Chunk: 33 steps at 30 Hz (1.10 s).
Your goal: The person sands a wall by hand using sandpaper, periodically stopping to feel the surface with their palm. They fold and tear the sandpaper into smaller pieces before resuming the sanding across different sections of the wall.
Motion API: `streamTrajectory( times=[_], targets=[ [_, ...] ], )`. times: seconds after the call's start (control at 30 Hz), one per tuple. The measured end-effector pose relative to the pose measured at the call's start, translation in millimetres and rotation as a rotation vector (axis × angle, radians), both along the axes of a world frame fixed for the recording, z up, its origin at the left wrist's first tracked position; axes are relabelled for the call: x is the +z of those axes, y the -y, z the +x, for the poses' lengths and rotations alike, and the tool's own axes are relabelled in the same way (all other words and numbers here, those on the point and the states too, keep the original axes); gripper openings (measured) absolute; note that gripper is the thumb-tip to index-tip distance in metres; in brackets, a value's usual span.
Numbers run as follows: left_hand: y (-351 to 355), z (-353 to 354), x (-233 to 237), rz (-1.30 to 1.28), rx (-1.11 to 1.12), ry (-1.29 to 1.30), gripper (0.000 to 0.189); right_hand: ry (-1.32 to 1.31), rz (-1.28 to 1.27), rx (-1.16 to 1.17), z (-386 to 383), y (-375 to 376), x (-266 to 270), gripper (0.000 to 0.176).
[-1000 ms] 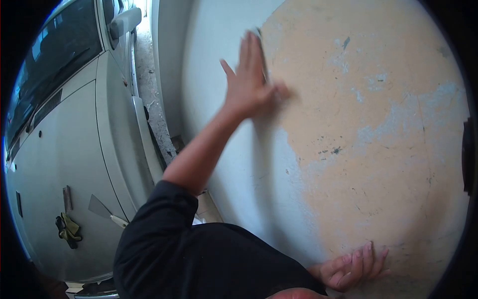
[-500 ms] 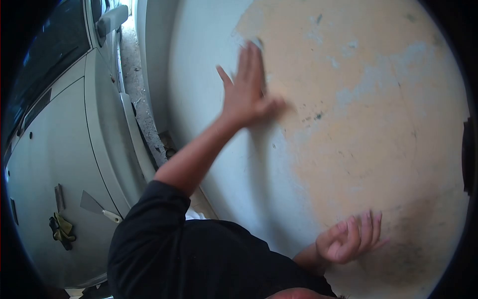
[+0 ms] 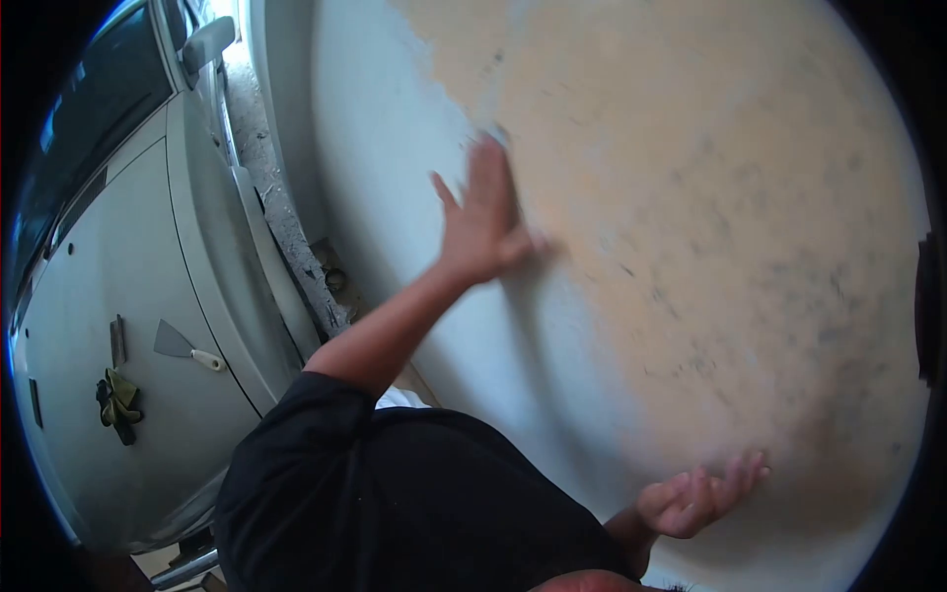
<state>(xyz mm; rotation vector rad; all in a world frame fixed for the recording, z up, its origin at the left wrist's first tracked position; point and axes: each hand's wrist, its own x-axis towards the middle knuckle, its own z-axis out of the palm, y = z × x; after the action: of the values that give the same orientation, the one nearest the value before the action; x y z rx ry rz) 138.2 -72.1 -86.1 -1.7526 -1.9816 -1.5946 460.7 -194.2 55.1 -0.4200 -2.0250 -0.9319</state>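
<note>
My left hand (image 3: 480, 222) presses flat against the wall, fingers stretched together, little finger and thumb apart. The hand is smeared by motion. Under its fingertips shows the edge of a thin grey sheet (image 3: 500, 131), mostly covered by the fingers. The wall (image 3: 710, 178) is white on the left and patchy tan with grey marks on the right. My right hand (image 3: 695, 501) is palm up with loosely curled fingers, near the lower part of the wall, holding nothing that I can see.
On the left stands a pale car (image 3: 118, 247). A putty knife (image 3: 187, 345), a dark narrow strip (image 3: 117, 340) and a green-black cloth or glove (image 3: 119, 400) lie on its bonnet. A gritty floor strip (image 3: 281, 212) separates car and wall.
My left hand has moved down in the view along the wall, still flat. The right hand sits slightly lower. The whole view has shifted, so the putty knife appears higher.
</note>
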Motion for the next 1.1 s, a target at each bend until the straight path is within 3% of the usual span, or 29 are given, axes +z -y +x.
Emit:
streamTrajectory(
  times=[0.03,0.1,0.2,0.27,0.33,0.43,0.5,0.53,0.6,0.67,0.73,0.8,0.87,0.97,1.0,1.07,1.1],
  targets=[
    [0,9,8,0.002,-0.014,-0.010,0.117,-0.016,0.024,-0.115,18,10,3,0.020],
    [2,35,20,0.044,0.011,0.335,0.119,-0.035,0.067,-0.235,50,21,7,0.023],
    [48,134,-4,0.119,-0.159,0.168,0.117,-0.247,-0.095,-0.308,76,26,-3,0.034],
    [70,163,-5,0.060,-0.230,0.204,0.120,-0.175,-0.093,-0.421,81,26,-3,0.042],
    [57,142,-6,-0.041,-0.120,0.120,0.119,-0.026,0.032,-0.733,78,21,-14,0.046],
    [15,78,21,-0.025,0.114,0.319,0.101,-0.039,0.024,-0.714,74,15,-15,0.046],
    [-12,15,33,0.012,0.079,0.592,0.089,-0.053,0.033,-0.710,74,19,-14,0.045],
    [20,27,69,-0.020,0.098,0.556,0.086,-0.056,0.022,-0.680,74,19,-13,0.044],
    [-17,22,36,-0.018,0.099,0.599,0.091,-0.073,0.011,-0.630,73,18,-12,0.042],
    [12,79,19,-0.040,0.091,0.369,0.103,-0.171,-0.081,-0.495,75,21,-14,0.038],
    [48,119,3,0.020,-0.071,0.242,0.112,-0.190,-0.090,-0.427,67,11,-15,0.038],
    [39,90,10,0.003,-0.098,0.236,0.113,-0.132,0.048,0.312,58,-13,-16,0.041],
    [20,41,23,-0.004,-0.103,0.255,0.110,-0.058,0.027,0.309,41,-16,-15,0.045],
    [-32,-53,52,0.005,0.090,0.319,0.093,-0.057,-0.084,-0.190,-7,-16,-18,0.049],
    [-43,-84,59,0.018,0.065,0.421,0.090,-0.051,-0.078,-0.181,-20,-17,-16,0.049],
    [-57,-126,61,0.061,-0.016,0.588,0.088,-0.127,-0.122,-0.528,-43,-17,-12,0.048],
    [-61,-126,50,0.056,0.039,0.487,0.093,-0.159,-0.082,-0.507,-54,-24,-10,0.051]
  ],
)
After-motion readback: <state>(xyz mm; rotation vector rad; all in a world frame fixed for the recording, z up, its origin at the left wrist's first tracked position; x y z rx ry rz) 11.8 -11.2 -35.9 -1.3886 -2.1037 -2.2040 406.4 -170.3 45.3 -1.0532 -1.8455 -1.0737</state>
